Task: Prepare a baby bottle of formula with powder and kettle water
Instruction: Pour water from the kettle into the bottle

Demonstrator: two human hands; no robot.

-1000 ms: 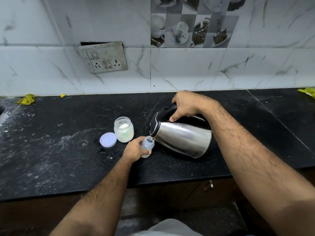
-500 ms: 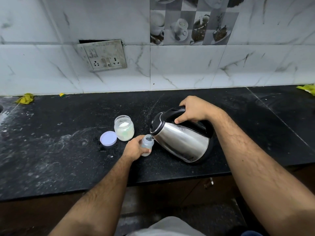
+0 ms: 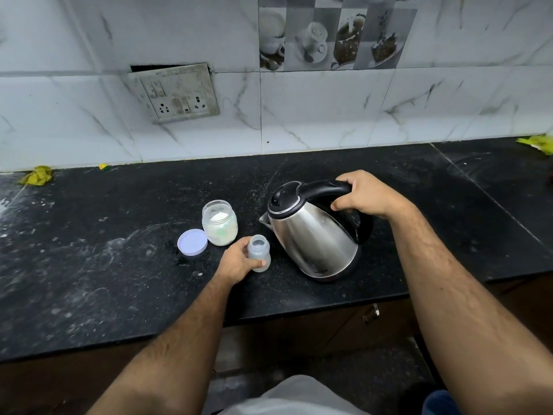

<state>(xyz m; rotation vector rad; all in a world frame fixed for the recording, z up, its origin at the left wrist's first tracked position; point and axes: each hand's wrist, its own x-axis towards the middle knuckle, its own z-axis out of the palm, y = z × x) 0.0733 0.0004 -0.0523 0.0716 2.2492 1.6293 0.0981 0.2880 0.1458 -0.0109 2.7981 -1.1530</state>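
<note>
Holding the open baby bottle [image 3: 259, 253] upright on the black desk [image 3: 89, 280], your left hand [image 3: 236, 262] is wrapping its fingers round the bottle's lower body, while your right hand [image 3: 363, 194] is gripping the black handle of the steel kettle [image 3: 314, 235]. The kettle is sitting close to level, its base at or just above the desk (contact cannot be told from this view), with its spout pointing left, near the bottle's mouth but not over it. No water is running from the spout, so you are judged to be at the water step, either between pours or ending one; how much liquid the bottle is holding cannot be read through its cloudy wall. Behind the bottle, the powder jar [image 3: 220, 226] is standing open with white powder inside, and its lid [image 3: 192, 241] is lying flat just to the jar's left. The next move is calling for a check of the fill level: if more water is needed, you are to tip the spout directly above the narrow mouth and keep the bottle steady; otherwise, set the kettle down fully and free your right hand.
</note>
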